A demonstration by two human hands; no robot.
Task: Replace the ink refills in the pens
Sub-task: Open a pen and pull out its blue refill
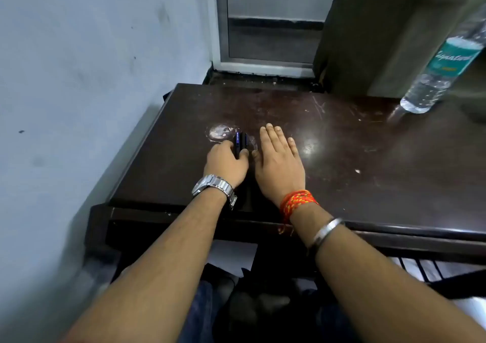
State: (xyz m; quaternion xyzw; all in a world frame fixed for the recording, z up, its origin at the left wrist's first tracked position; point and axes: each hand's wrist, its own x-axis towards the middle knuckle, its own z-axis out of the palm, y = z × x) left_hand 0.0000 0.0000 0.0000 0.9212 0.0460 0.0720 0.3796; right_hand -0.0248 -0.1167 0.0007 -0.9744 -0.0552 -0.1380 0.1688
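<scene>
Table [342, 143]: dark brown wood, scratched, fills the middle of the view.
Pale ring stain [219, 132]: on the tabletop, just left of centre.
Water bottle [444, 64]: clear plastic with a teal label, at 2 o'clock, base on the tabletop.
Wall [92, 66]: light blue, scuffed, from 8 to 11 o'clock.
Metal frame [265, 27]: grey, at 12 o'clock behind the table.

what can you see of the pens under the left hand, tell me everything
The pens are a small bunch of dark, slim barrels, one with a blue band, lying side by side on the dark wooden table and pointing away from the person. The left hand curls over their near ends, hiding them. How many there are is unclear. The right hand lies flat beside them, apart.
</scene>
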